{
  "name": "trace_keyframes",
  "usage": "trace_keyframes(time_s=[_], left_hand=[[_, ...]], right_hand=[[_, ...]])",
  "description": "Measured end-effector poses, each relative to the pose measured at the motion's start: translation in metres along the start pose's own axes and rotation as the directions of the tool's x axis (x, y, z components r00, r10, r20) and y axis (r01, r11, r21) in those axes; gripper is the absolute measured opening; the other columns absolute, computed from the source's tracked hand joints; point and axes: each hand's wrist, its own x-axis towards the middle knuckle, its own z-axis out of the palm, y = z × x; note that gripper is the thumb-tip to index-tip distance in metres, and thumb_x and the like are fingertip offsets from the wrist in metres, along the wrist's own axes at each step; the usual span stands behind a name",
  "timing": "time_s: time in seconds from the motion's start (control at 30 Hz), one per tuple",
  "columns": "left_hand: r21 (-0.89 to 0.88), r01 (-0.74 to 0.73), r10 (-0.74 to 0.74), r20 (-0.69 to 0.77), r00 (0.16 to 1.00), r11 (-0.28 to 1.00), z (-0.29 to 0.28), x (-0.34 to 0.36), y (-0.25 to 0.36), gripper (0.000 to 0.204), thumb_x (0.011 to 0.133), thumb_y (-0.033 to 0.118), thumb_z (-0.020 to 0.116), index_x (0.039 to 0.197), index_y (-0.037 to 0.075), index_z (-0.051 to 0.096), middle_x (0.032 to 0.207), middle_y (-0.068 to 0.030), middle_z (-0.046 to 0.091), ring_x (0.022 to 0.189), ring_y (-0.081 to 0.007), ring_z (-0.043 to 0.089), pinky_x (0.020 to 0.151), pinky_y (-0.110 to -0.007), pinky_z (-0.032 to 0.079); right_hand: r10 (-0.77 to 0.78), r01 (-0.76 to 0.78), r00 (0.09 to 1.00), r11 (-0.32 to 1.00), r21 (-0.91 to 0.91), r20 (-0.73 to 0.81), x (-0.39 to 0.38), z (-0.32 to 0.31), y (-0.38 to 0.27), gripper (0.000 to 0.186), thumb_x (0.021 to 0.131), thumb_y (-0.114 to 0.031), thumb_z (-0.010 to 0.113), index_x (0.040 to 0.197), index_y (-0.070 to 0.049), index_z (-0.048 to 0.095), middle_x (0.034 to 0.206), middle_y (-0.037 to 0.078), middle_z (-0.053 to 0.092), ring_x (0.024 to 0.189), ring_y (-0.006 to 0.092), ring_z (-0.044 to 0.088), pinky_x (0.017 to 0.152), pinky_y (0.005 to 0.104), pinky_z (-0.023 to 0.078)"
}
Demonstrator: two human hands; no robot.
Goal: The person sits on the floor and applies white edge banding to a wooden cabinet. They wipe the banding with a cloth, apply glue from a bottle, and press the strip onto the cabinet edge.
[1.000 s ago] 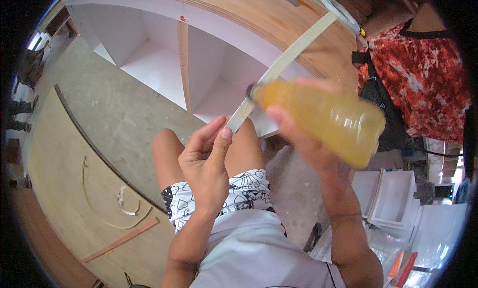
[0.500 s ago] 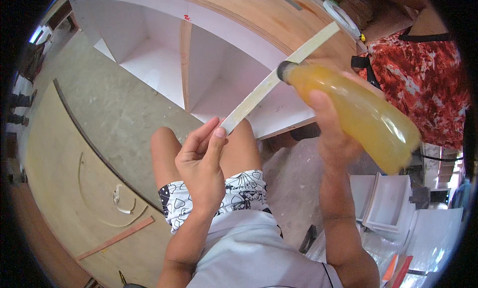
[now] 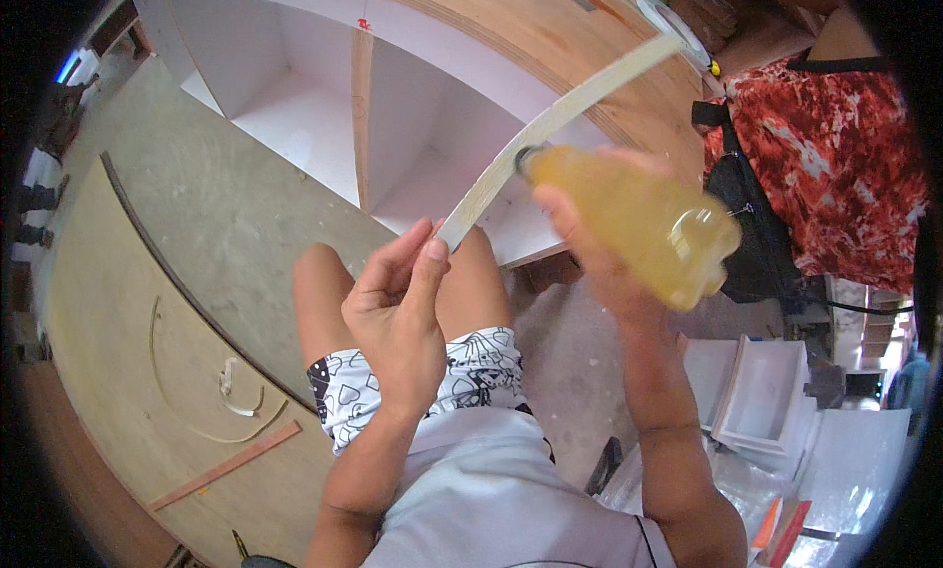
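Observation:
My left hand [image 3: 398, 308] pinches the near end of a long, thin, pale strip [image 3: 550, 121] between thumb and fingers. The strip slants up and right, bowed a little, its far end over the plywood face of the cabinet. In my right hand [image 3: 599, 244] is a clear plastic bottle [image 3: 648, 214] of cloudy yellow liquid, tilted and blurred by motion. Its dark-rimmed mouth meets the strip's surface near the middle. A yellowish film coats parts of the strip.
A white-lined cabinet [image 3: 359, 106] with open compartments lies in front of me. At left, a plywood panel [image 3: 128, 371] carries a reddish wood strip [image 3: 226, 467] and scraps. White drawer-like boxes [image 3: 761, 391] stand right. A person in red patterned clothing [image 3: 835, 165] is at far right.
The bottle has slid down along the strip toward my left hand, swinging its base left. The strip has gone from straight to bowed. My left hand has barely moved.

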Motion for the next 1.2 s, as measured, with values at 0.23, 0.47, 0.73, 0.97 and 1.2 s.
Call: trace_keyframes(time_s=[0.23, 0.47, 0.73, 0.97, 1.2], left_hand=[[0.005, 0.011, -0.01, -0.015, 1.0, 1.0, -0.002, -0.001, 0.0, 0.027, 0.097, 0.006, 0.072, 0.12, -0.008, 0.069, 0.111, -0.0166, 0.075, 0.097, -0.0145, 0.071, 0.088, -0.028, 0.057], [0.034, 0.02, -0.018, -0.047, 0.999, 0.999, 0.002, 0.003, -0.003, 0.027, 0.098, 0.007, 0.071, 0.119, -0.008, 0.069, 0.111, -0.0172, 0.075, 0.097, -0.0148, 0.071, 0.087, -0.027, 0.057], [0.052, 0.02, -0.018, -0.04, 0.999, 0.998, 0.002, 0.0, -0.003, 0.027, 0.098, 0.007, 0.071, 0.121, -0.007, 0.069, 0.112, -0.0152, 0.074, 0.098, -0.0156, 0.07, 0.088, -0.029, 0.056], [0.051, 0.019, -0.016, -0.048, 0.999, 0.999, 0.002, 0.0, -0.004, 0.028, 0.098, 0.008, 0.071, 0.121, -0.008, 0.068, 0.112, -0.0159, 0.074, 0.1, -0.0165, 0.07, 0.089, -0.028, 0.055], [0.045, 0.04, -0.035, -0.106, 0.994, 0.998, 0.001, 0.006, -0.01, 0.028, 0.098, 0.01, 0.071, 0.12, -0.008, 0.069, 0.11, -0.0174, 0.075, 0.101, -0.0168, 0.071, 0.091, -0.028, 0.056]], right_hand=[[0.138, -0.107, 0.962, 0.985, 0.138, -0.236, 0.005, -0.002, -0.003, 0.036, 0.077, -0.022, 0.092, 0.102, -0.005, 0.073, 0.103, 0.009, 0.072, 0.087, 0.023, 0.069, 0.081, 0.0348, 0.056], [0.053, -0.029, 0.97, 0.994, 0.106, -0.236, 0.011, -0.013, -0.011, 0.045, 0.082, -0.019, 0.089, 0.115, 0.0, 0.065, 0.101, 0.007, 0.072, 0.089, 0.0156, 0.069, 0.081, 0.0311, 0.056], [0.203, -0.192, 0.978, 0.962, 0.192, -0.039, 0.006, 0.009, -0.005, 0.039, 0.08, -0.021, 0.09, 0.108, -0.003, 0.07, 0.101, 0.007, 0.071, 0.084, 0.0168, 0.068, 0.073, 0.0293, 0.057], [-0.164, 0.161, 0.977, 0.986, -0.034, -0.137, 0.004, 0.011, 0.016, 0.046, 0.08, -0.015, 0.09, 0.116, 0.0, 0.065, 0.107, 0.01, 0.069, 0.094, 0.0182, 0.067, 0.083, 0.0311, 0.056], [0.017, 0.035, 0.935, 0.99, 0.139, -0.353, 0.008, -0.007, -0.011, 0.055, 0.081, -0.014, 0.09, 0.122, 0.002, 0.058, 0.11, 0.01, 0.067, 0.102, 0.0181, 0.065, 0.089, 0.0342, 0.055]])
